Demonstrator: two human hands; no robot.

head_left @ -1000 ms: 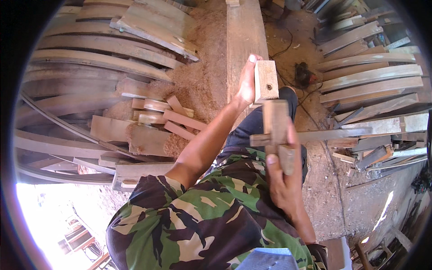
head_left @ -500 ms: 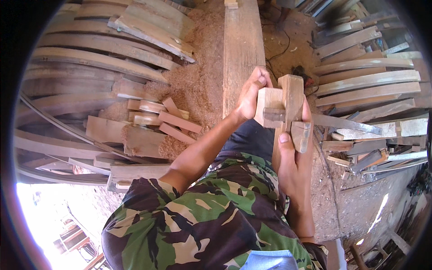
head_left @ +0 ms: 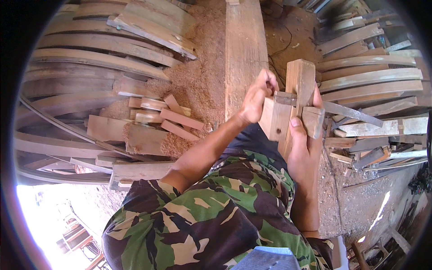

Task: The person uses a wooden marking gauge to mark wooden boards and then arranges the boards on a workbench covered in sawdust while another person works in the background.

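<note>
My right hand [head_left: 302,139] is wrapped round a thick wooden bar [head_left: 300,78], its thumb lying along the near face. Against the bar's left side sits a pale wooden block [head_left: 276,119] with a small dark hole and a short darker crosspiece [head_left: 285,98] at its top. My left hand [head_left: 260,96] is closed at the block's left edge, fingers curled in, tips partly hidden. A short wooden piece with a worn end [head_left: 313,120] lies on the bar's right side. Beyond it a flat greyish strip [head_left: 355,114] juts right; how these parts join is hidden.
A long plank [head_left: 245,49] runs away from me, straight ahead. Curved timbers [head_left: 103,49] are stacked at left, with small cut blocks [head_left: 182,118] and shavings [head_left: 193,72] beside them. More timber [head_left: 373,87] is piled at right. A dark cable [head_left: 288,38] lies on the ground.
Both hands have shifted slightly right with the wooden piece. The block has turned, so its crosspiece sits higher and the face with the hole shows. The bar's far end has risen in view.
</note>
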